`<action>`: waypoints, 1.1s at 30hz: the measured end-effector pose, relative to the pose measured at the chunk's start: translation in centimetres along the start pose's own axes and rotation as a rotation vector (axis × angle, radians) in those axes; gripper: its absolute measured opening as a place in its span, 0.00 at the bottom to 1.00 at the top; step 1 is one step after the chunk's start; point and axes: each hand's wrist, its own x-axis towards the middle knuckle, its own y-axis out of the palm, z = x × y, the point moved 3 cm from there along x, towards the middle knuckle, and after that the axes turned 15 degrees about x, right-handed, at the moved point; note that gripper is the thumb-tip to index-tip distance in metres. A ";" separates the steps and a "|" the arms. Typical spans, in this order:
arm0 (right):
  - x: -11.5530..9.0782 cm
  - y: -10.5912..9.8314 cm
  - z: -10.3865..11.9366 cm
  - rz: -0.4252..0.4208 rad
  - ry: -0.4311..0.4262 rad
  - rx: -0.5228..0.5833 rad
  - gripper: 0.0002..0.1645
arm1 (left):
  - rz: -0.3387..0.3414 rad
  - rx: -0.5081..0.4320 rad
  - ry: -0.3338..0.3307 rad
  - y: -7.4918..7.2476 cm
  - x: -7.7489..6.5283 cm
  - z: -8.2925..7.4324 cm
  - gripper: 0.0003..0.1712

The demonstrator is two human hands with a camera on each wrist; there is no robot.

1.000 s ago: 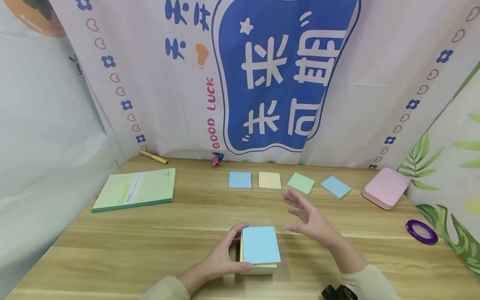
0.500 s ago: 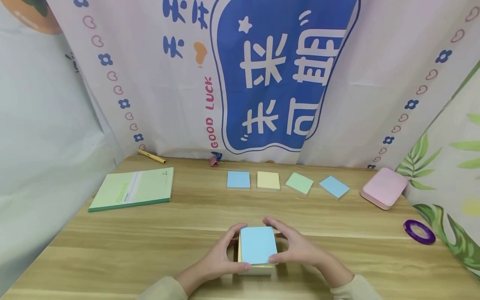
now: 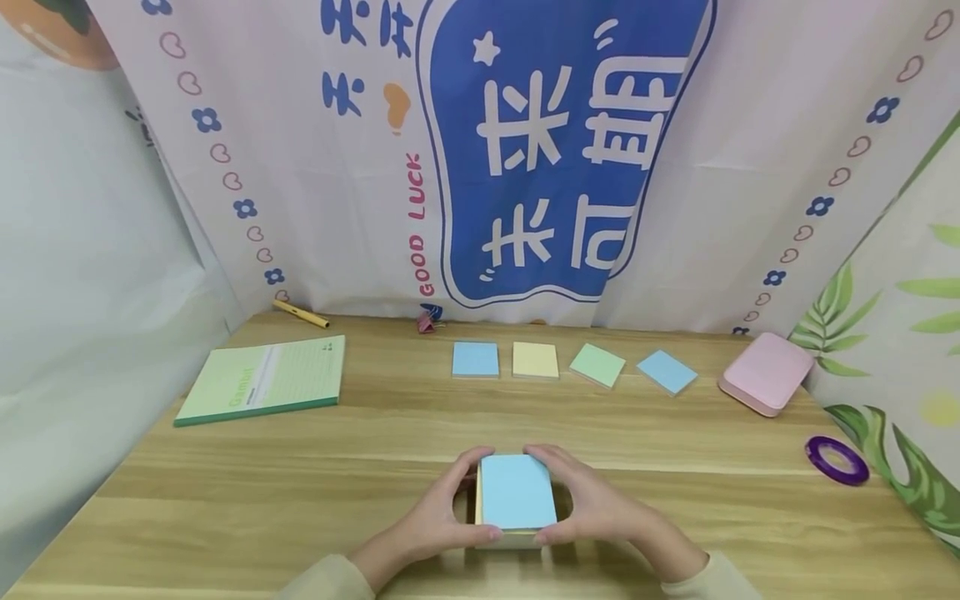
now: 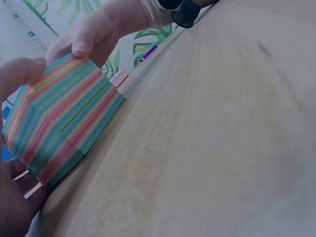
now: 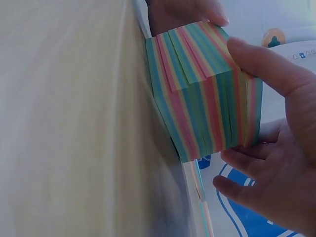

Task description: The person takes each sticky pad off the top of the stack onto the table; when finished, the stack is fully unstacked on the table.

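A tall stack of sticky note pads (image 3: pixel 517 492) stands on the table near me, its top sheet blue. In the left wrist view the sides of the stack (image 4: pixel 64 118) show pink, yellow, green and blue stripes. My left hand (image 3: pixel 431 517) holds it from the left, thumb at the near corner and fingers at the far one. From the other side my right hand (image 3: pixel 600 512) grips it the same way. The right wrist view shows the right thumb (image 5: pixel 269 64) against the upper layers of the stack. Most of the left fingers' contact is hidden.
Beyond the hands lie a blue pad (image 3: pixel 475 359), a yellow pad (image 3: pixel 535 360), a green pad (image 3: pixel 597 365) and another blue pad (image 3: pixel 667 372). A notebook (image 3: pixel 262 379), pen (image 3: pixel 302 314) and binder clip (image 3: pixel 429 320) are leftward; a pink case (image 3: pixel 767 372) and purple tape roll (image 3: pixel 837 460) are rightward.
My right hand has come down from the right and now grips the stack's right side; its thumb slid to the near edge. The left hand stays at the stack.
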 end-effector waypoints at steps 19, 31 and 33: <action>-0.9 -3.9 -0.3 -0.101 -0.015 0.001 0.50 | -0.020 0.140 -0.045 0.5 0.1 3.0 0.52; 5.1 -6.3 -0.2 -0.106 0.094 0.253 0.48 | -0.007 0.153 -0.038 0.7 0.2 3.3 0.52; 6.3 -5.9 -0.1 -0.090 0.105 0.277 0.47 | -0.008 0.158 -0.040 0.8 0.1 3.3 0.52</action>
